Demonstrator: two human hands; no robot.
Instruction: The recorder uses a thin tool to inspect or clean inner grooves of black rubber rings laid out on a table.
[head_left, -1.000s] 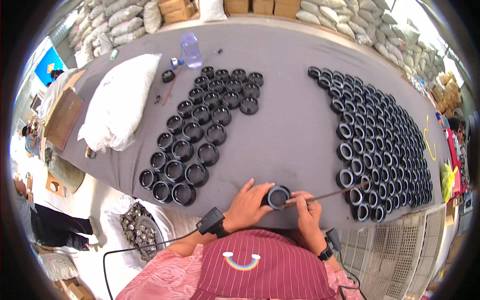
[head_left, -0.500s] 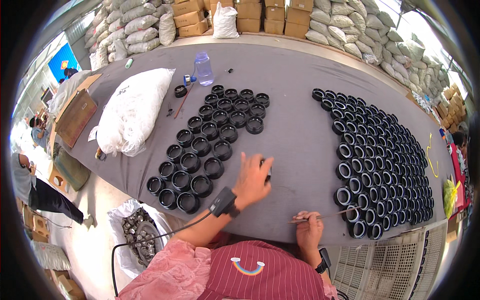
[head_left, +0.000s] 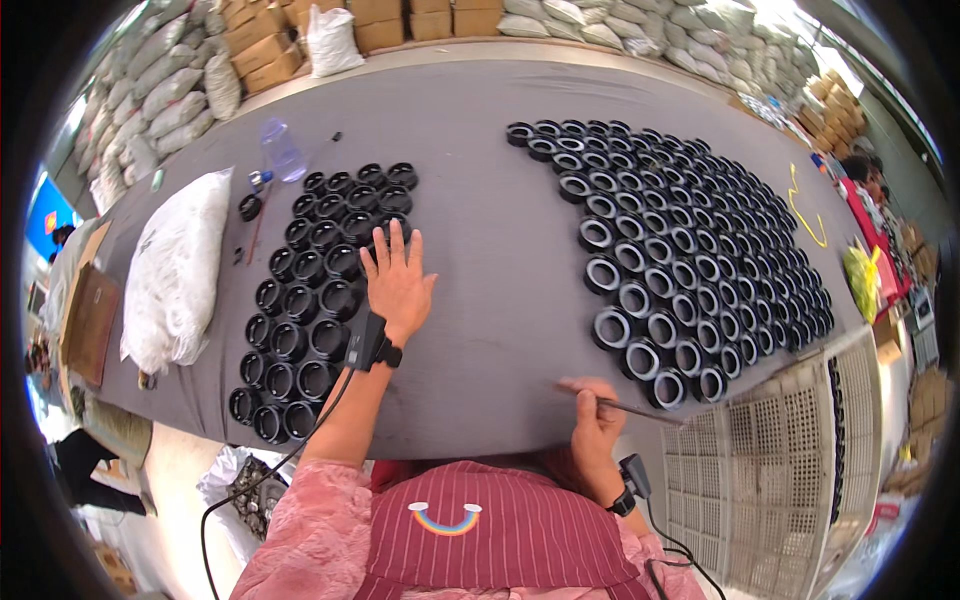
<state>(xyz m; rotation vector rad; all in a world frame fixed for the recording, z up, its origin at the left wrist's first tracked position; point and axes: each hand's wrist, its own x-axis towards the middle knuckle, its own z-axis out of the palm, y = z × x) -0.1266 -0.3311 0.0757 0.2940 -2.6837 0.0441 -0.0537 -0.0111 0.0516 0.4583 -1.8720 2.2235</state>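
Left hand point(head_left: 400, 285) moved since 0.5 s ago: from clear of the smaller black-ring cluster point(head_left: 301, 317), on its right, to that cluster's right edge. Its grip is slack, fingers splayed; contact with the rings there cannot be told. Right hand point(head_left: 597, 415), right of the cluster's near end, has its grip closed around 1 thin brown rod point(head_left: 640, 408). Larger black-ring cluster point(head_left: 690, 258): well right of the smaller cluster, same tabletop point(head_left: 480, 300). White plastic bag point(head_left: 185, 270): left of the smaller cluster.
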